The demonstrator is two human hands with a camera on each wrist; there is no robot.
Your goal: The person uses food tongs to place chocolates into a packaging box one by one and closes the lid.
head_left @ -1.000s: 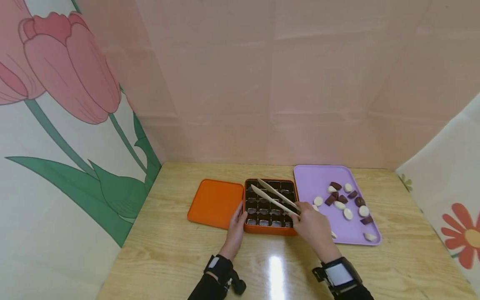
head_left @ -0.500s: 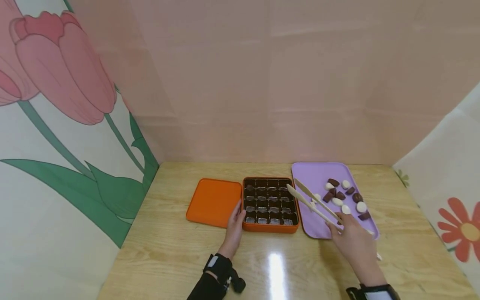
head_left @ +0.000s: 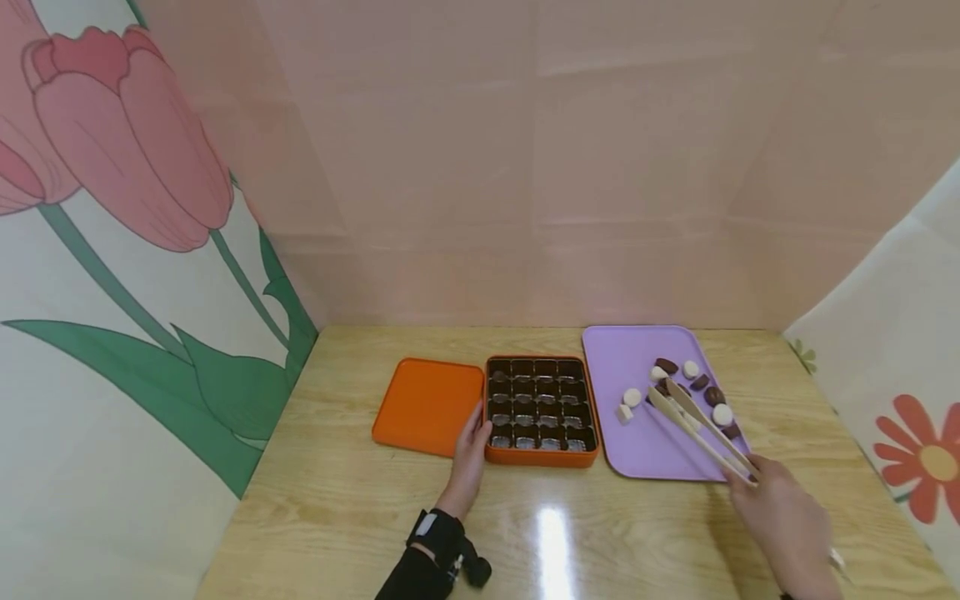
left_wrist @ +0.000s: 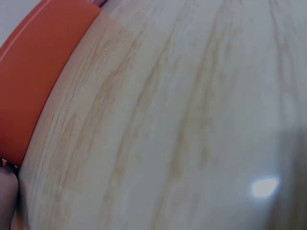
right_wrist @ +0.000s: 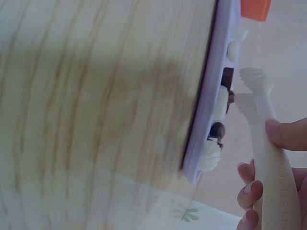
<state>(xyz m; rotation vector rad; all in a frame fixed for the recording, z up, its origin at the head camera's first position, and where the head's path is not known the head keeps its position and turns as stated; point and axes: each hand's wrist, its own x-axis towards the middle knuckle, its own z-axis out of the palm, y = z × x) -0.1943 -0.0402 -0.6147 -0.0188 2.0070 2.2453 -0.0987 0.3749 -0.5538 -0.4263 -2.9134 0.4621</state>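
My right hand (head_left: 783, 517) grips cream-coloured tongs (head_left: 708, 437), whose tips hang over the purple tray (head_left: 622, 350). In the right wrist view, thumb and fingers wrap the tongs (right_wrist: 274, 167), and the two tips stand slightly apart. Whether a piece lies between them I cannot tell. Dark brown chocolates (head_left: 714, 396) and white pieces (head_left: 632, 397) are scattered on the tray. My left hand (head_left: 468, 467) rests along the left side of an orange box (head_left: 542, 457), its fingers fairly straight. A dark divided insert (head_left: 547, 400) with several compartments fills the box.
An orange lid (head_left: 427, 407) lies flat to the left of the box, close beside it. The purple tray stands just right of the box. Behind the wooden table (head_left: 360, 508) rises a pink backdrop (head_left: 450, 208), with flowered sheets at both sides.
The tongs and my right hand have moved right, from above the box to above the pieces on the tray. My left hand has stayed at the box.
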